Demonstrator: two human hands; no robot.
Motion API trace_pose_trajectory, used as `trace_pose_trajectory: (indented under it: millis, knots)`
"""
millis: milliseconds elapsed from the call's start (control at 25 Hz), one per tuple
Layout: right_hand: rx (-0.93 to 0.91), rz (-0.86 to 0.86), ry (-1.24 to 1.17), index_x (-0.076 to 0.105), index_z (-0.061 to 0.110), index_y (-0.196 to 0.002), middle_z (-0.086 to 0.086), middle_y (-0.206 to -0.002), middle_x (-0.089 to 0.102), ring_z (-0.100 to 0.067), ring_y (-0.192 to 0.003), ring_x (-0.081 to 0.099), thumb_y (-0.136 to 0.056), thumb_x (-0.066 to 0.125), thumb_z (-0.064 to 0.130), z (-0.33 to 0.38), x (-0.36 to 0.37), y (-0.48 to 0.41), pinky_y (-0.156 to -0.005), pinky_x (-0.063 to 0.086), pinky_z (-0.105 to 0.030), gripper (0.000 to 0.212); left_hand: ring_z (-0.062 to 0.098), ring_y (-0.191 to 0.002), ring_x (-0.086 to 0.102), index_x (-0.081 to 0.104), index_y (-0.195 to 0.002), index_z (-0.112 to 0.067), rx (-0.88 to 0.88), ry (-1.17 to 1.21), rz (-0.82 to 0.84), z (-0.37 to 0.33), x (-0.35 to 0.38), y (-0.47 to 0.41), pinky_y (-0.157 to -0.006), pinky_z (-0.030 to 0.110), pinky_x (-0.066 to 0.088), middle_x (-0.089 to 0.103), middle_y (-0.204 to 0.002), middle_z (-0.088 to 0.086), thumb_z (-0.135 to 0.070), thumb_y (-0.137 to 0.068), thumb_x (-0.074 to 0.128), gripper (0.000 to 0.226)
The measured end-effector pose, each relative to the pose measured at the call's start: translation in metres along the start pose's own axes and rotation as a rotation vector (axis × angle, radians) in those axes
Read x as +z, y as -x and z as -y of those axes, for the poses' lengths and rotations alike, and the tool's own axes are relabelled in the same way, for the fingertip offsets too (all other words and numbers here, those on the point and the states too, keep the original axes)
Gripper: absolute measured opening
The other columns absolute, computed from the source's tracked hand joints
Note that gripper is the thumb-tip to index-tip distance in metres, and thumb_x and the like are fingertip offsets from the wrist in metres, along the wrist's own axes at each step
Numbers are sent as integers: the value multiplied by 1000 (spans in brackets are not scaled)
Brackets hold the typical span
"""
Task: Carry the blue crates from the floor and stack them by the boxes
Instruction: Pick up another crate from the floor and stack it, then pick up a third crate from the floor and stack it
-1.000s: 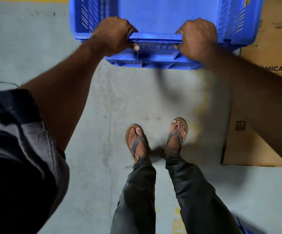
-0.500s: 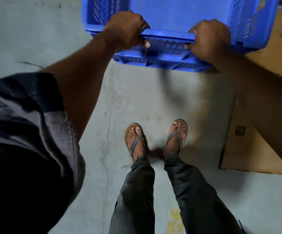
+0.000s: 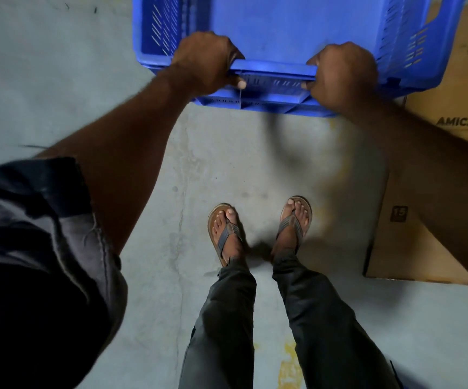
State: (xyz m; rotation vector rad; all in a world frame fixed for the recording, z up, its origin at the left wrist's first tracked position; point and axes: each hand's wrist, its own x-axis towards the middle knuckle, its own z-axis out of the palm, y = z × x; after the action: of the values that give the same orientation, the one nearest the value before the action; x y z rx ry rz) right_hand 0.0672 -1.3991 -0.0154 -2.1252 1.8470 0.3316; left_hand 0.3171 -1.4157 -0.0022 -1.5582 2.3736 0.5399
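Above the concrete floor [image 3: 58,80], both hands [image 3: 204,58] [image 3: 342,70] grip the blue crate [image 3: 277,26].

Both hands [image 3: 274,66] clenched, arms outstretched

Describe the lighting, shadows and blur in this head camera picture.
Head view: dim, bluish light; a soft smeared shadow lies on the floor below the blue crate; left hand and right hand slightly motion-blurred; wide-angle stretch swells the near sleeve.
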Motion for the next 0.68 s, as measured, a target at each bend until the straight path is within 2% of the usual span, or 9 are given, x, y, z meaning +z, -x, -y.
trace_pose_trajectory:
  millis: [120,200,280,360,520,680]
  knots:
    - [1,18,28,70,16,-97,-18,-93,68,-43,-92,62,-82,67,25,3,1,-3,-75,49,-41,18,38,-87,66,72,-101,-23,-33,-7,30,2,1,-2,-74,42,50,71,-89,13,-57,-83,68,38]
    - [5,70,22,69,19,-104,-15,-101,69,-40,-100,62,-82,69,28,6,-4,2,-83,48,-41,24,38,-96,65,69,-109,-25,-69,-8,59,-5,-5,2,-80,43,49,71,-101,12,-48,-82,72,36]
    - [35,96,-46,65,24,-116,-10,-111,68,-36,-109,58,-79,72,30,9,-15,13,-92,43,-42,38,34,-113,61,57,-131,-28,-116,16,61,-13,-11,15,-94,46,44,65,-124,9,-40,-80,74,55]
    - [82,40,-128,60,27,-126,-7,-119,66,-35,-115,55,-78,72,29,7,-33,33,-95,41,-44,50,31,-124,56,42,-145,-29,-201,138,-7,-20,-24,38,-100,48,41,55,-139,4,-38,-81,73,72]
    - [195,-176,-539,64,25,-122,4,-117,69,-26,-111,60,-81,67,37,-3,-88,96,-96,49,-40,44,24,-119,60,48,-142,-27,-300,442,-216,-50,-79,103,-95,42,49,60,-133,-2,-33,-88,67,57]
    - [198,-221,-787,68,22,-113,6,-106,74,-10,-100,69,-85,66,42,7,-174,175,-94,53,-31,35,12,-112,63,53,-135,-29,-279,594,-357,-112,-179,173,-88,37,53,66,-123,-13,-39,-92,62,44]
